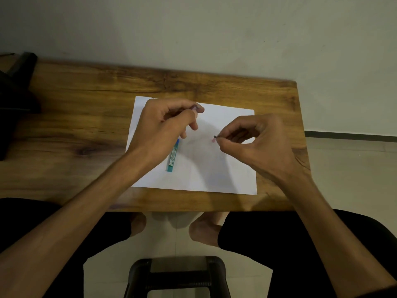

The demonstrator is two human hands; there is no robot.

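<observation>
A white sheet of paper (214, 168) lies on the wooden table (86, 125). A teal lead-refill case (173, 157) rests on the sheet, partly under my left wrist. My left hand (165, 123) hovers over the sheet's upper left with its fingers curled round a thin object, mostly hidden, whose purplish end (194, 107) shows at the fingertips. My right hand (253, 143) is over the sheet's right side and pinches a tiny dark-and-pink piece (214, 138) between thumb and forefinger.
A dark object (15, 93) stands at the table's left end. The table's right edge (300, 136) is close to my right hand. A black stool (178, 276) and my knees are below the near edge. A pale wall is behind.
</observation>
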